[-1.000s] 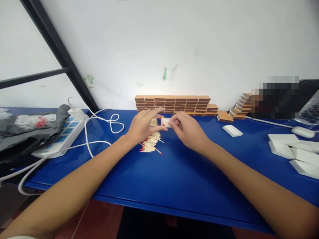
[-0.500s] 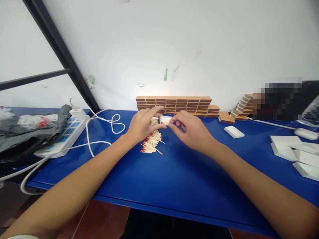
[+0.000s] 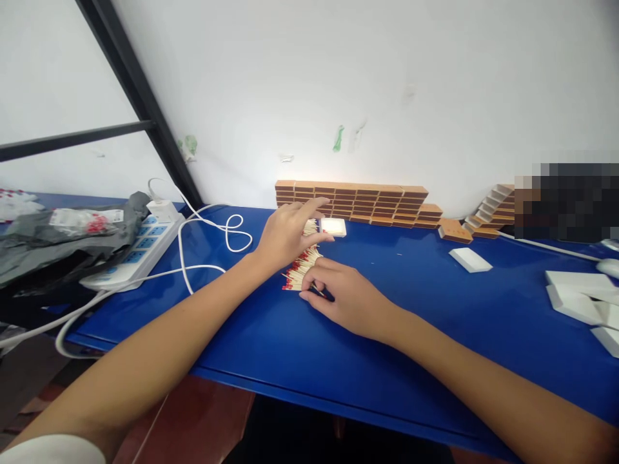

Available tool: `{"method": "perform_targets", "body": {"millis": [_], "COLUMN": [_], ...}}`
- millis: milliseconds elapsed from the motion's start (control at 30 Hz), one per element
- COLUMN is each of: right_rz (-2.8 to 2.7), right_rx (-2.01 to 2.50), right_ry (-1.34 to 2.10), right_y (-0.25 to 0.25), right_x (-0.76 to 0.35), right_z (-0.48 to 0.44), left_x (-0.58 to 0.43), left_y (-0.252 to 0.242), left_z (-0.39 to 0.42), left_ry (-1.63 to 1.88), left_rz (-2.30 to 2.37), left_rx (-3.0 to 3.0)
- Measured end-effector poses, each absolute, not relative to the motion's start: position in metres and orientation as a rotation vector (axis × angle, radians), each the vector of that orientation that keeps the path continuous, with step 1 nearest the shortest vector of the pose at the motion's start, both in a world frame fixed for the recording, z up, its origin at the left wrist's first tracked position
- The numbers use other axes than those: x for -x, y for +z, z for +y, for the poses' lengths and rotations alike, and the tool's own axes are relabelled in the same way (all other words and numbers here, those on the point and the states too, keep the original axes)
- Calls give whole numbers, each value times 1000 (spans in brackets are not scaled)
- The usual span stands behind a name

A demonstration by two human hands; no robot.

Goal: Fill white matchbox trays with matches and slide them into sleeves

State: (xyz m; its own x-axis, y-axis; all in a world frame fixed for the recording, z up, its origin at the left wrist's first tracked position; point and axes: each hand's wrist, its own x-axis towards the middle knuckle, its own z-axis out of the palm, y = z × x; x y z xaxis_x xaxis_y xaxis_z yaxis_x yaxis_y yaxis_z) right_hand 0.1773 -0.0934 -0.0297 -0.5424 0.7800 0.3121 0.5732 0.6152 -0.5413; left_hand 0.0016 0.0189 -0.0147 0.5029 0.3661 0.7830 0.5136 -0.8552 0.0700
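A loose pile of red-tipped matches (image 3: 305,261) lies on the blue table between my hands. Over the pile's far part, my left hand (image 3: 286,233) is open, thumb and fingers spread at the left end of a small white matchbox tray (image 3: 337,225). A few matches lie inside that tray; whether the left hand touches it I cannot tell. At the near right edge of the pile, my right hand (image 3: 345,295) has its fingertips pinched on a match, mostly hidden by the fingers.
Stacked brown matchboxes (image 3: 358,203) line the wall. To the right are a single white tray (image 3: 471,260), more white trays (image 3: 575,299) and a leaning stack of boxes (image 3: 493,209). A power strip (image 3: 140,251), white cables (image 3: 181,245) and grey plastic bag (image 3: 72,241) occupy the left.
My right hand has moved from the white tray down and toward me to the match pile. The left hand stays beside the tray. The whole view has shifted slightly.
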Motion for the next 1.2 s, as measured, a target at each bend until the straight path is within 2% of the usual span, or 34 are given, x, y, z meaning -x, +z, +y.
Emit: {"method": "perform_targets", "body": {"millis": [833,1067,1200], "right_rz": [-2393,-2017,-1979], "right_rx": [1188,1256,1318], "right_ry": [603,112,52], "right_y": [-20,-6,-7], "right_x": [-186,-226,-236], "right_z": [-91,-55,-46], "left_x": [-1,0,-3], "left_y": [-11,-15,-17], "left_z": [18,16,14], "left_ry": [-1245,-1224,-1298], "left_rz": [-732,-772,-667], "left_rx": [2552,2614,2606]}}
